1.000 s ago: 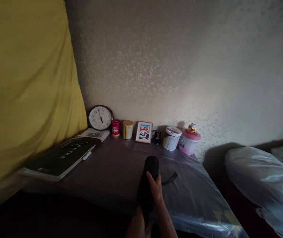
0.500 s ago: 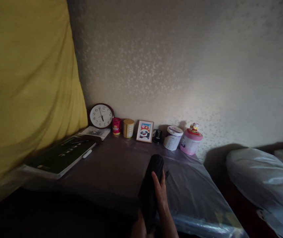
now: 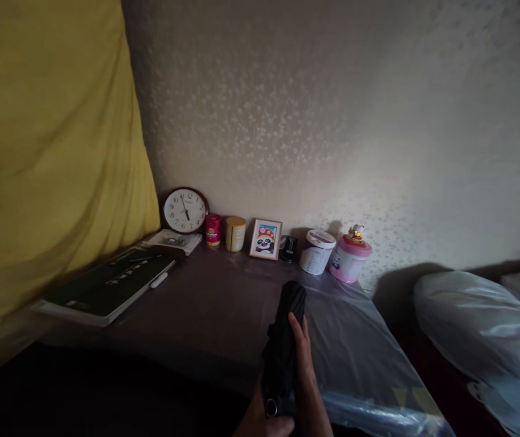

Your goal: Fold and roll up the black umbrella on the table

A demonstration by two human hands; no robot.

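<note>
A folded black umbrella (image 3: 282,349) is held in both hands at the lower centre of the frame, above the near part of the surface (image 3: 214,303).
The umbrella is tilted, its top leaned toward the right; its lower end, where a shiny ring is seen, is gripped by the left hand (image 3: 258,414), and its right side is clasped higher up by the right hand (image 3: 304,355), some fingers being hidden behind it. Across the middle of the frame, a round clock (image 3: 185,210), a red can (image 3: 213,230), a yellow-lidded can (image 3: 235,235), a framed panda picture (image 3: 266,239), a white tub (image 3: 317,254) and a pink-lidded tub (image 3: 349,262) are lined up. A dark green book (image 3: 105,282) is laid at the left.
</note>
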